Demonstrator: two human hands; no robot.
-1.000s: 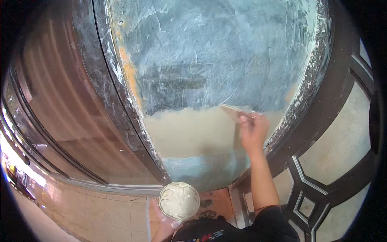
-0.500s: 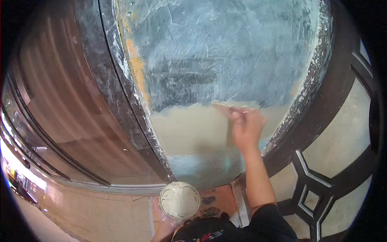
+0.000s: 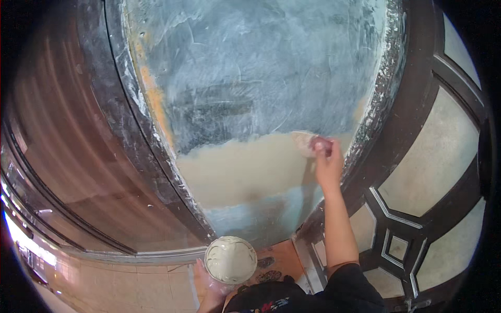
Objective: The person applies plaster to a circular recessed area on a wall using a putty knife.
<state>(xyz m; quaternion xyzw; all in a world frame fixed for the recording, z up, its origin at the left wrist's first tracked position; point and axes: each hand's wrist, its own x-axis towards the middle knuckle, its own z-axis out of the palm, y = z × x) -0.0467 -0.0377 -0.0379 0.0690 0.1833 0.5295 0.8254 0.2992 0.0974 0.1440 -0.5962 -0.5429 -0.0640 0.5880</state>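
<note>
My right hand [image 3: 329,163] is closed round the dark reddish handle of a putty knife [image 3: 303,143]. Its broad blade, smeared with pale paste, lies against the wall near the upper right of a smooth beige putty band [image 3: 245,169]. Above and below that band the wall [image 3: 261,68] is blue-grey, with scraped and streaked patches. Low in the view, my left hand [image 3: 213,281] holds a round tub [image 3: 230,261] of pale putty near my body. Its fingers are partly hidden under and behind the tub.
Dark wooden frames with chipped white edges [image 3: 377,88] border the wall on both sides. A brown panelled door [image 3: 78,156] stands at left, and a dark lattice with pale panes [image 3: 433,151] at right. Tiled floor [image 3: 130,281] and an orange mat [image 3: 279,261] lie below.
My right hand has moved the putty knife toward the right end of the beige band, and the blade now faces more flatly to view. The tub stays in my left hand.
</note>
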